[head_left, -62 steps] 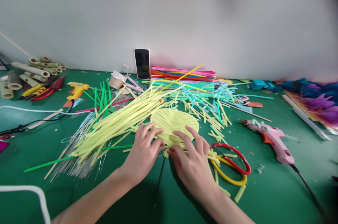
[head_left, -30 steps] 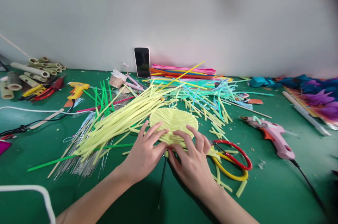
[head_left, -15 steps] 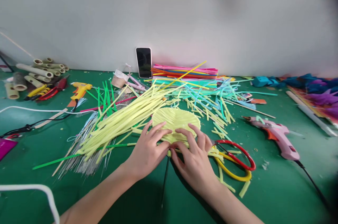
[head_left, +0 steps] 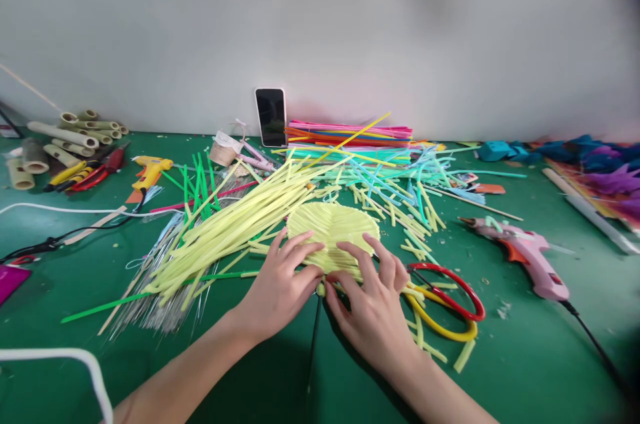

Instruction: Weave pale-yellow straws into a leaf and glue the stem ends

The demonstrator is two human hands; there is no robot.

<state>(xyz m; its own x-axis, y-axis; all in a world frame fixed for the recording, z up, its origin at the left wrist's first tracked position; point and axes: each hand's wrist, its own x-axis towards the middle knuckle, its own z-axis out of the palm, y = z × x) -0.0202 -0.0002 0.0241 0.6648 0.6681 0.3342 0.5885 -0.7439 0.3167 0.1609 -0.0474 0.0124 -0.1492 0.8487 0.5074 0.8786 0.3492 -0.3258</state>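
A pale yellow-green leaf made of fuzzy pipe cleaners lies in front of me, its stem end towards me. My left hand holds the leaf's lower left edge, thumb and index finger closed near the stem. On the lower right edge, my right hand pinches close to the same spot, its other fingers resting over the leaf. A thin dark stem wire runs from the leaf's base towards me. Just right of my right hand lie scissors with red and yellow handles; their blades are hidden.
Loose yellow pipe cleaners are heaped at left over thin wires. A pink glue gun lies right, a yellow glue gun left. A phone leans on the wall beside coloured pipe cleaner bundles. Bamboo pieces sit far left.
My right hand's fingers have shifted slightly to the right and up over the leaf. My left hand stays almost where it was, and the leaf looks unmoved.
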